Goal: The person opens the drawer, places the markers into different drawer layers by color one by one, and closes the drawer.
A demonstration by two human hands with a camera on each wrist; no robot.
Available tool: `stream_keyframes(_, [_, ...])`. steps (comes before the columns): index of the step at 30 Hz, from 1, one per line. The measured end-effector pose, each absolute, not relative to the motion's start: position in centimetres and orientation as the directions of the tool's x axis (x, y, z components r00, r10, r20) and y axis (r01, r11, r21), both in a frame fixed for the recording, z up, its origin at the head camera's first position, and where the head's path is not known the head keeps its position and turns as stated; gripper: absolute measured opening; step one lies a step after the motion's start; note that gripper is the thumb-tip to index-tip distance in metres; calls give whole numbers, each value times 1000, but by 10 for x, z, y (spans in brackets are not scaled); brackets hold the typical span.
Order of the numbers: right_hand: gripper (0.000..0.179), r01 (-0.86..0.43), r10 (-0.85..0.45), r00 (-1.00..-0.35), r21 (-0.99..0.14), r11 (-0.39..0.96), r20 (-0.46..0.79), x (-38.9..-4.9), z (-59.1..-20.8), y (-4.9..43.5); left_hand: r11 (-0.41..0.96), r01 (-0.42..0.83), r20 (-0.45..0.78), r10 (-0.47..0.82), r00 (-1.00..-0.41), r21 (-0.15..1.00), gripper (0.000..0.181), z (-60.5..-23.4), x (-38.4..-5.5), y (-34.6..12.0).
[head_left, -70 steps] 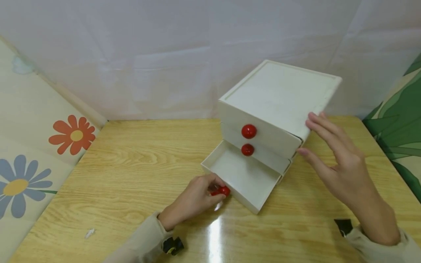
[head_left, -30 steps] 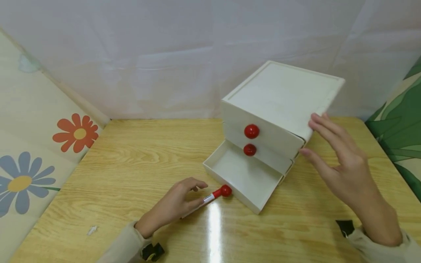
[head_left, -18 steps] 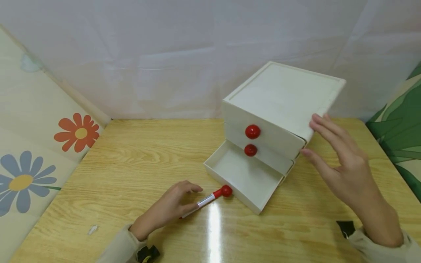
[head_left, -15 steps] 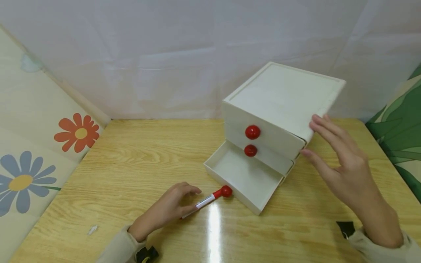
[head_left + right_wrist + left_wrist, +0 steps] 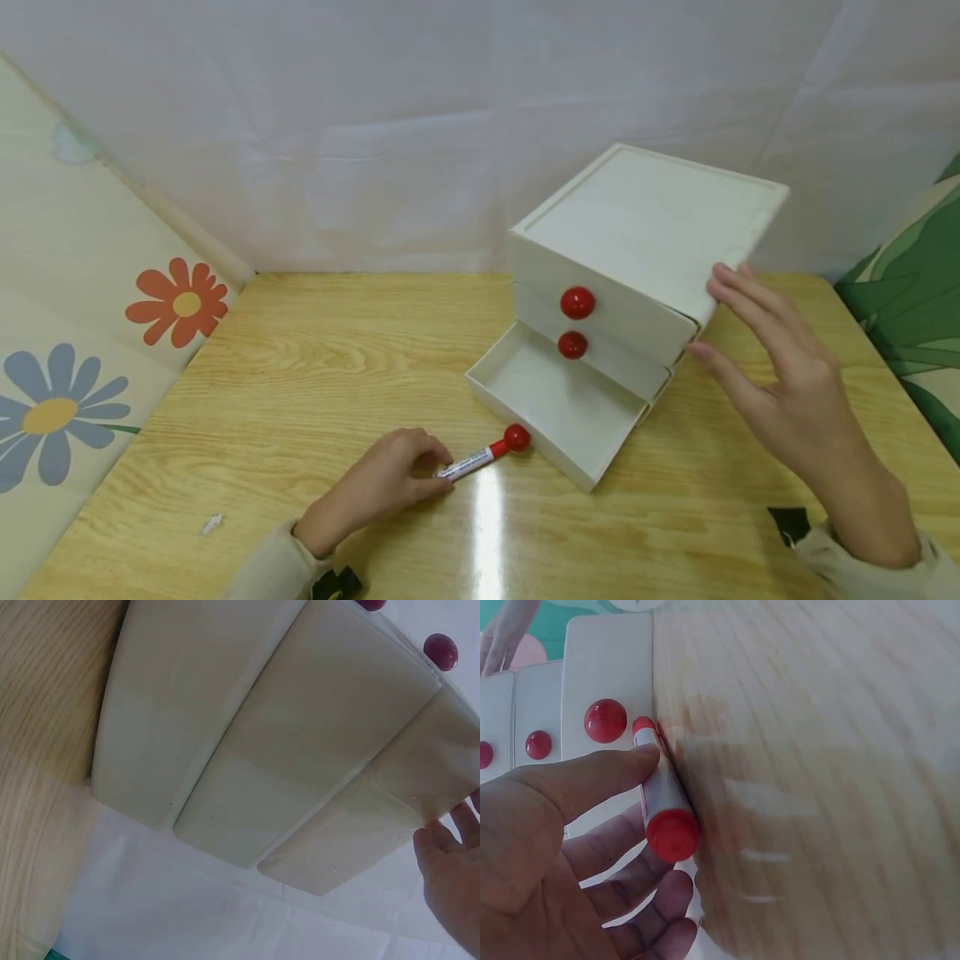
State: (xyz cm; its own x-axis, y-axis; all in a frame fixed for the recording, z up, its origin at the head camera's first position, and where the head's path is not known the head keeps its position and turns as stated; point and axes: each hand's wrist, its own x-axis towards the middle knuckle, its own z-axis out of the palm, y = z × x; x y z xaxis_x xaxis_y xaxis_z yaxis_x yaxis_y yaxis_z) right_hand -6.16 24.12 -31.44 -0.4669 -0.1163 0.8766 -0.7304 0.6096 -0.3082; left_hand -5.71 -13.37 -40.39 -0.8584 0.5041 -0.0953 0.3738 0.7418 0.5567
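A white marker with red ends (image 5: 472, 463) lies on the wooden table, its far end beside the red knob (image 5: 517, 437) of the pulled-out bottom drawer (image 5: 558, 400). My left hand (image 5: 375, 483) pinches its near end between thumb and fingers. In the left wrist view the thumb presses along the marker barrel (image 5: 662, 784), with the other fingers curled beneath. The white drawer box (image 5: 652, 225) has two upper drawers pushed in. My right hand (image 5: 795, 392) rests its fingertips and thumb on the box's right side near the top front corner, fingers extended.
The table (image 5: 322, 350) ends at a white sheet backdrop (image 5: 375, 150). A small white scrap (image 5: 212, 523) lies at the front left. Patterned panels with flowers (image 5: 176, 302) and green leaves (image 5: 915, 308) stand at the sides.
My left hand drew back from the drawer knob along the marker, uncovering it, and its fingers have now closed on the marker's near end. My right hand has stayed on the box.
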Motion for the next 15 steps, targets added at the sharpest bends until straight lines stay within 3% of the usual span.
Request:
stream_keyframes(5, [68,-734,-117,-465,-308,605,878,-61,-314,241,764,372,-73,476,-876,527,8,-405,-56,-133])
stream_keyframes(15, [67,-740,-119,-460,-305,600,880,-62,-314,241,784,344,-48,427,-903,516,8,-397,-54,-134])
